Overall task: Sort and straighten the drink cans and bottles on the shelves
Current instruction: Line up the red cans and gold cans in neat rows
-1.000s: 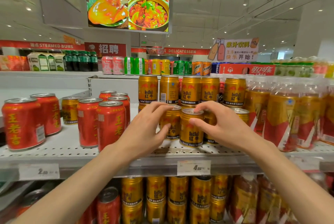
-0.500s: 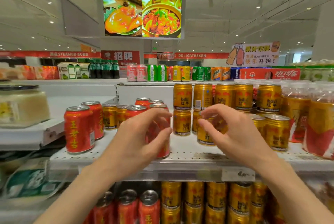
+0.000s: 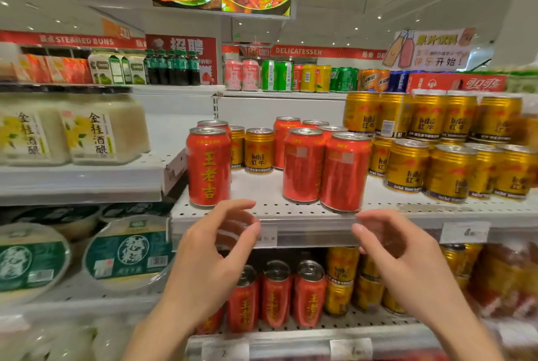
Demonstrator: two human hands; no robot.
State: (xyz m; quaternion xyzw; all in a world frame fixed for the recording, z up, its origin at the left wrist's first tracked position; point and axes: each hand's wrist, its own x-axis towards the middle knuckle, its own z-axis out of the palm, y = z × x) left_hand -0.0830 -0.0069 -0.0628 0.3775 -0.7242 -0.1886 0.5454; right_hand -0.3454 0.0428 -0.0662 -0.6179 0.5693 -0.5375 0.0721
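While both of our hands are hovering empty just in front of the white perforated metal shelf (image 3: 291,209), we are working out how to tidy the mixed row. Our left hand (image 3: 212,253) is hanging below the shelf edge with its fingers loosely curved, gripping nothing, just beneath the lone red aluminium herbal-tea can (image 3: 208,167) standing upright at the left end. Behind that can, two short gold ribbed energy-drink cans (image 3: 258,151) are sitting among the reds, which we are judging to be misplaced. Further right, a cluster of red cans (image 3: 323,168) is crowding the front, the nearest one right at the lip. Our right hand (image 3: 401,253) is floating beneath that cluster, likewise loose and touching nothing, well apart from the left. Beyond it, the gold cans (image 3: 448,171) are filling the right end of the shelf. To do this well, we are thinking of lifting the stray golds out upright, then sliding the reds together with labels facing forward.
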